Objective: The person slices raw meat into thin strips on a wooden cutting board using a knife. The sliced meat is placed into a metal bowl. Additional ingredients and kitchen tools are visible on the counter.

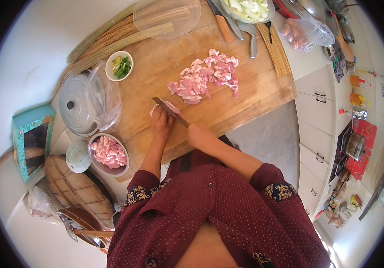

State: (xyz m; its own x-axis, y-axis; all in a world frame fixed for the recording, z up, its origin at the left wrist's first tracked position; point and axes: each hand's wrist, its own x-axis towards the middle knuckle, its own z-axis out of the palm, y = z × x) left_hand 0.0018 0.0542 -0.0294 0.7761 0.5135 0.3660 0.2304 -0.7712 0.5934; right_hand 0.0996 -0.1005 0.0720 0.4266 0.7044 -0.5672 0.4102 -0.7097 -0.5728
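Observation:
My right hand [201, 135] grips a kitchen knife [173, 112], its dark blade pointing up and left across the wooden board [138, 110]. Under the blade lies a small piece of raw meat [174, 106]. My left hand [161, 122] presses that piece down, fingers bent close beside the blade. Beyond both hands a loose heap of sliced raw meat [195, 80] spreads over the board. At the left edge stands a bowl of cut meat [109, 152].
A white bowl of chopped scallion [121, 66], a plastic bag [103, 97] and a metal lid [74, 104] lie left. At the far side are more knives [225, 28], a bowl of pale cut vegetable [249, 10] and a clear plastic lid [167, 16]. A pot [355, 144] stands right.

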